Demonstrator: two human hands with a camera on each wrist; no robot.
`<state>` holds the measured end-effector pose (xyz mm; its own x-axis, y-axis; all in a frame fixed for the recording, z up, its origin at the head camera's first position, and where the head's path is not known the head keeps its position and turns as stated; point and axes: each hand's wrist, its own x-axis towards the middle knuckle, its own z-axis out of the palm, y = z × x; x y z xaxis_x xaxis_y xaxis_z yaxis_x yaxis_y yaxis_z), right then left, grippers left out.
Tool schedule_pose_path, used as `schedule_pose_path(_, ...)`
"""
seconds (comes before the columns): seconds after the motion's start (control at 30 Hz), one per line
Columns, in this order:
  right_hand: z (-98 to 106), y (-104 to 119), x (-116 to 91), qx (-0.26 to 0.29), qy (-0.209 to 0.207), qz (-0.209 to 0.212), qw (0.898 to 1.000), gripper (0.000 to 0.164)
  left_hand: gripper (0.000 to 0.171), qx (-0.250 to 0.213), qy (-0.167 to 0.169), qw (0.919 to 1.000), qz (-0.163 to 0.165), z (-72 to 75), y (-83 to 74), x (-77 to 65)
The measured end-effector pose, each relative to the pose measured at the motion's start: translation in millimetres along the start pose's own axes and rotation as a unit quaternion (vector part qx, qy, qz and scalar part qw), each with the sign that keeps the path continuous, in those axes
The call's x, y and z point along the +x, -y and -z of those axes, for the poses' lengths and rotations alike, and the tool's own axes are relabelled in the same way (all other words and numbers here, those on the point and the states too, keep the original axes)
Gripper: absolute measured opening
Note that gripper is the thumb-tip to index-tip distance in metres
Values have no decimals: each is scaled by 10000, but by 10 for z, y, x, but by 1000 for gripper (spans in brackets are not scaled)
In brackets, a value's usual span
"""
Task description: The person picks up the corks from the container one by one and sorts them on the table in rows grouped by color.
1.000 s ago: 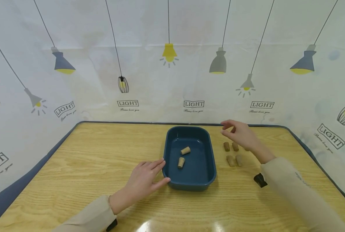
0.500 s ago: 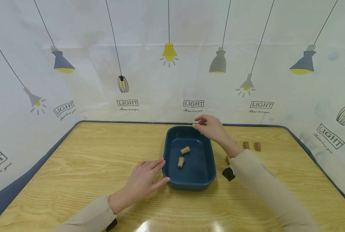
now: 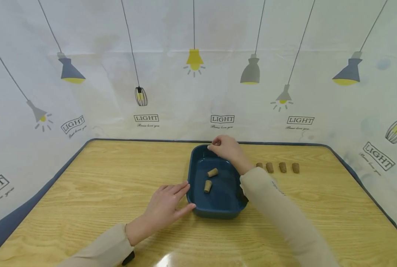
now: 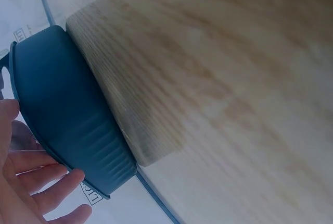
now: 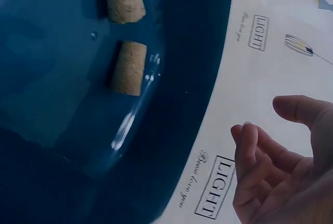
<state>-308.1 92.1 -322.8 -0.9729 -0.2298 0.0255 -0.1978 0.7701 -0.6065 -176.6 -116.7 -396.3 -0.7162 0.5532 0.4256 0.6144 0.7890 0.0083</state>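
A dark blue rectangular tray (image 3: 218,214) stands on the table in the head view. Two tan corks (image 3: 212,172) lie on its floor, and the right wrist view shows both corks (image 5: 130,67) close up. Fingers and thumb of my left hand (image 3: 166,204) rest against the tray's left rim; the left wrist view has this hand (image 4: 36,187) beside the tray's outer wall. Over the tray's far right part hovers my right hand (image 3: 230,150), fingers loosely bent. In the right wrist view, nothing shows between thumb and fingers of that hand (image 5: 283,166).
Several brown corks (image 3: 283,167) stand in a row on the wooden table (image 3: 118,170), right of the tray. The right sleeve (image 3: 268,200) covers the area in front of them. A lamp-printed backdrop (image 3: 171,89) rises behind the table's far edge.
My right hand has moved left from above the row of corks to over the tray's far end. My left hand, the tray and the two corks in it stay put.
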Motion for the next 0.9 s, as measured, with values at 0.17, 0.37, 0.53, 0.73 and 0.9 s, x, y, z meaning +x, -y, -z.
schedule_pose_path(0.17, -150, -27, 35, -337, 31, -338, 9989, 35, 59, -38, -39, 10000, 1, -5, 5, -1)
schedule_pose_path(0.37, -301, -99, 48, -362, 124, -730, 9966, 37, 59, -98, -11, 10000, 6, -10, 14, -3)
schedule_pose_path(0.53, -359, -139, 45, -507, 268, -850, 9947, 40, 59, -152, 27, 9999, 3, -4, 16, 1)
schedule_pose_path(0.73, -393, -168, 29, -574, 620, -964, 9918, 46, 60, -169, 77, 9998, 26, 0, 19, 7)
schedule_pose_path(0.9, -430, -213, 27, -533, 844, -1062, 9893, 51, 61, -140, 113, 9998, 40, -5, 25, 12)
